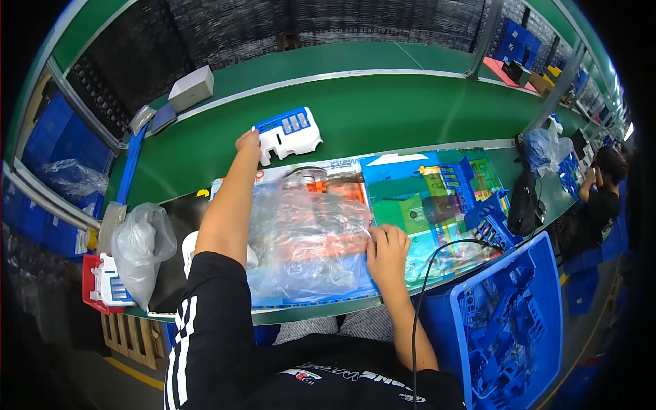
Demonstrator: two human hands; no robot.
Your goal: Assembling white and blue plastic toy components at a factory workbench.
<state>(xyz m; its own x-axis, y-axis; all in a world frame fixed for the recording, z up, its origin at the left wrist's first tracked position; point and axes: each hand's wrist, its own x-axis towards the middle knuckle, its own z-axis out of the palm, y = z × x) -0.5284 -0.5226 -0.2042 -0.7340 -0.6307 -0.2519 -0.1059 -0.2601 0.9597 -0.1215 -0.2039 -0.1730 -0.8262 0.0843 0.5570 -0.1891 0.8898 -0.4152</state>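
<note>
My left arm reaches far forward, and my left hand (249,141) grips the left edge of a white-and-blue plastic housing (298,142). The housing has slots in its blue top and cut-outs along its white lower edge. It is at the green bench surface beyond the printed sheets. Nearer to me, my right hand (389,254) is closed on the right edge of a clear plastic bag (307,249). This wrinkled bag lies spread over a colourful printed sheet (342,171). Under my left forearm, part of a white object is mostly hidden.
Blue plastic parts (488,215) lie at the right, beside a black cable. A blue bin (454,321) full of blue parts stands at the lower right. At the left are a filled plastic bag (141,249) and a red tray (89,283). Another person (605,184) sits far right.
</note>
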